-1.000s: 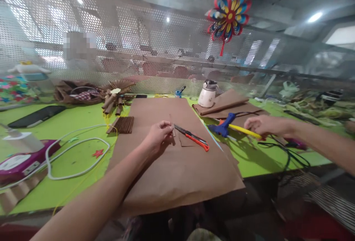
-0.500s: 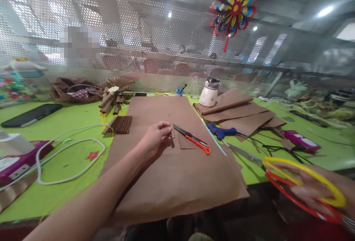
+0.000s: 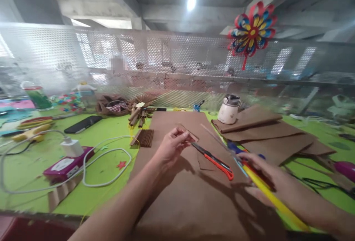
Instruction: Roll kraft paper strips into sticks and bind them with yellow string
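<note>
My left hand (image 3: 175, 145) is pinched on a small piece of brown paper (image 3: 192, 133), held just above a large brown paper sheet (image 3: 172, 204). In my right hand (image 3: 262, 174) are scissors with yellow and red handles (image 3: 273, 194); their blades point up and left toward the small piece, apart from it, and look blurred. A red and black utility knife (image 3: 215, 161) lies on the sheet between my hands. Beyond my right hand, a blue glue gun (image 3: 234, 147) is partly hidden.
Folded brown paper (image 3: 266, 131) and a white bottle (image 3: 229, 111) stand at the back right. Pleated brown paper (image 3: 144, 138) lies left of the sheet. Further left are a purple power strip (image 3: 66, 167), a white cable (image 3: 108, 184) and a phone (image 3: 83, 124).
My right hand has brought the scissors in from the lower right, over the sheet. My left hand has lifted the small paper piece off it. The view has shifted left and up.
</note>
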Action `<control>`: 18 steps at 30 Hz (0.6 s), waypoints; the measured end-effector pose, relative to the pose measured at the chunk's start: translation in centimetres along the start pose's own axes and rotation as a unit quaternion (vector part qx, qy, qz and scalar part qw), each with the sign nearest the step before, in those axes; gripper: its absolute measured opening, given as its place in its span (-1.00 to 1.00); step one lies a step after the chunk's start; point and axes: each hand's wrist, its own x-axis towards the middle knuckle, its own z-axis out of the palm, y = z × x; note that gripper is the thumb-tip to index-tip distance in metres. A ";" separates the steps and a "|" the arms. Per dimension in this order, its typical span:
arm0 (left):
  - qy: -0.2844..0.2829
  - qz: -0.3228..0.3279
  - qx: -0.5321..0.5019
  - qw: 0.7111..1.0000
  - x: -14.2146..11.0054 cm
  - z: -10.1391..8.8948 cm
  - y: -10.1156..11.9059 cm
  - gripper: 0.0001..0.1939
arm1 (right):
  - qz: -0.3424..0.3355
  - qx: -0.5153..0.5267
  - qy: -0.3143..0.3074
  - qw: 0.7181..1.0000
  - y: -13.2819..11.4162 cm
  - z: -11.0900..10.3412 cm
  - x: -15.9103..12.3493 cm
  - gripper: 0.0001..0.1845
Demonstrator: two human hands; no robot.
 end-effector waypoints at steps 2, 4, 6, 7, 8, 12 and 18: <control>-0.013 0.018 -0.016 1.000 -0.1 0.0 0.3 -0.85 | -0.024 0.008 -0.025 0.999 -1.0 0.8 1.8 -0.44; -0.023 0.031 -0.028 0.999 -0.1 0.0 0.4 -0.87 | -0.028 0.000 -0.037 0.999 -1.6 1.4 2.6 -0.48; -0.024 0.034 -0.036 0.998 -0.1 0.0 0.5 -0.88 | -0.020 -0.013 -0.032 0.999 -1.9 1.7 2.8 -0.44; -0.025 0.034 -0.039 0.998 -0.2 0.1 0.5 -0.89 | -0.016 -0.017 -0.029 0.999 -2.1 1.8 2.8 -0.42; -0.026 0.032 -0.042 0.998 -0.2 0.1 0.5 -0.89 | -0.014 -0.020 -0.025 0.999 -2.2 1.9 2.8 -0.41; -0.032 0.029 -0.048 0.998 -0.5 0.4 0.5 -0.91 | -0.023 -0.049 -0.010 0.998 -2.7 2.3 2.9 -0.45; -0.040 0.042 -0.052 0.997 -0.5 0.4 0.3 -0.91 | -0.076 -0.120 0.042 0.989 -3.1 2.7 3.4 -0.50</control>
